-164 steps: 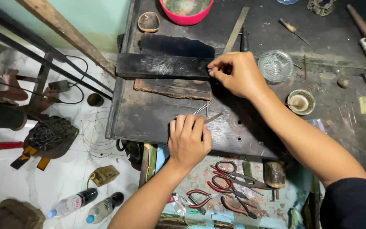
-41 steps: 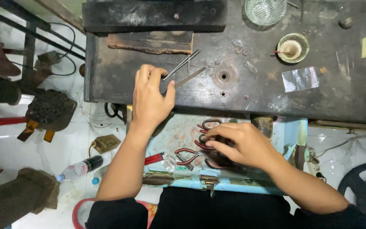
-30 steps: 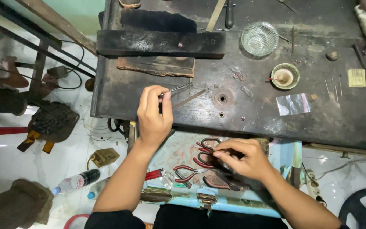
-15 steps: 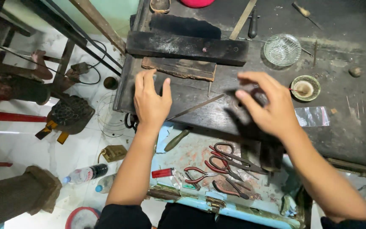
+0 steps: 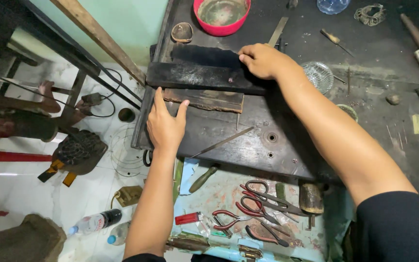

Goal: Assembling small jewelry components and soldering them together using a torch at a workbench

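On the floor at the far left, two plastic bottles are seen lying down; the dark one has only a little liquid in it, as far as can be told. The left hand is laid flat on the dark workbench, fingers spread, nothing held, its fingertips touching the brown wooden slab. Just above this slab a long black block is placed. Just to the right of the left hand, a thin metal file lies free on the bench. Below, an open drawer is filled with red-handled pliers and scissors. At the top, a red bowl with a dull, seemingly empty inside is found. The right hand is curled on the black block's right end, fingers bent; whether something small is pinched cannot be told. Further right a clear glass dish stands, its contents unclear.
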